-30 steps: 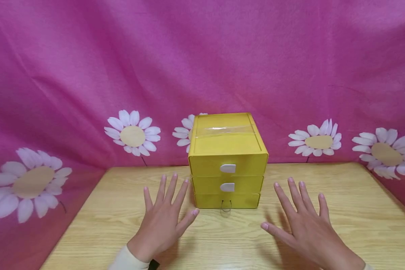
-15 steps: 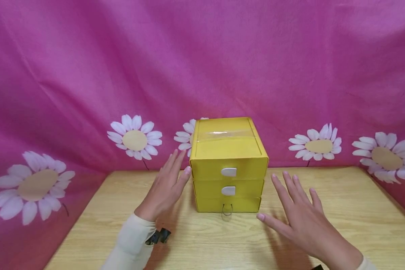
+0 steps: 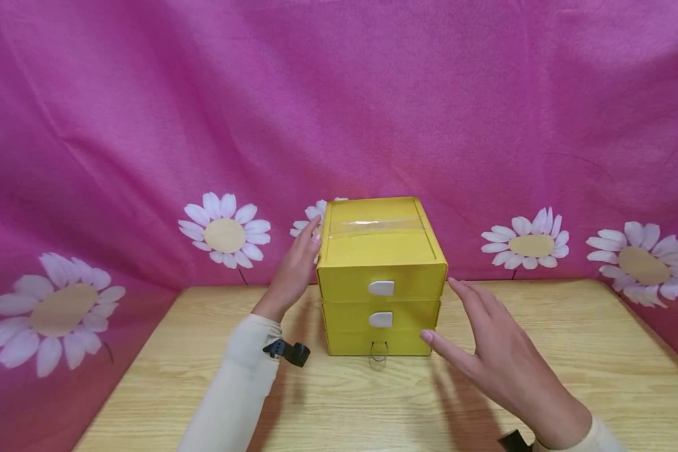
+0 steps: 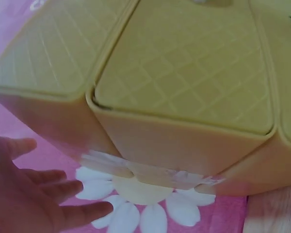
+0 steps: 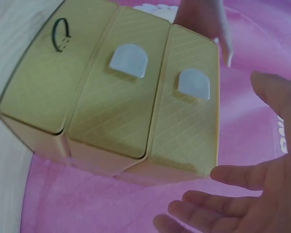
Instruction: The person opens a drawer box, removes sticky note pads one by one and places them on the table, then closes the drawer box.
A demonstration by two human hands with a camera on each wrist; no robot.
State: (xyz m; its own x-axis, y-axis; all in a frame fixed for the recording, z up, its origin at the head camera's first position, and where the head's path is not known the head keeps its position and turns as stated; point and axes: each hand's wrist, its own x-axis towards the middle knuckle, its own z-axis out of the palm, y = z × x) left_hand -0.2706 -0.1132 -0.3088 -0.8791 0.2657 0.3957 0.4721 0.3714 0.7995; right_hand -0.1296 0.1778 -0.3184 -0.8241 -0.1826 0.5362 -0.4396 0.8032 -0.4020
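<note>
A yellow three-drawer box [image 3: 381, 248] stands on the table. Its upper two drawers have white tabs [image 3: 381, 288]; the lowest has a thin dark loop [image 3: 379, 353]. My left hand [image 3: 290, 273] is beside the box's left side, fingers extended; in the left wrist view the left hand [image 4: 29, 194] has spread fingers and grips nothing. My right hand [image 3: 503, 361] is at the right front corner, thumb towards the lowest drawer. In the right wrist view the right hand [image 5: 269, 189] has its fingers apart, one fingertip near the box's edge; whether it touches I cannot tell.
Clear tape [image 3: 373, 225] crosses the box top. Behind the wooden table [image 3: 350, 408] hangs a pink cloth [image 3: 373, 100] printed with white daisies, close to the back of the box. Black straps [image 3: 288, 353] are on the wrists.
My left hand has moved forward and right, alongside the box, and turned sideways. My right hand has moved left towards the box, its fingers closer together. The box has stayed in place.
</note>
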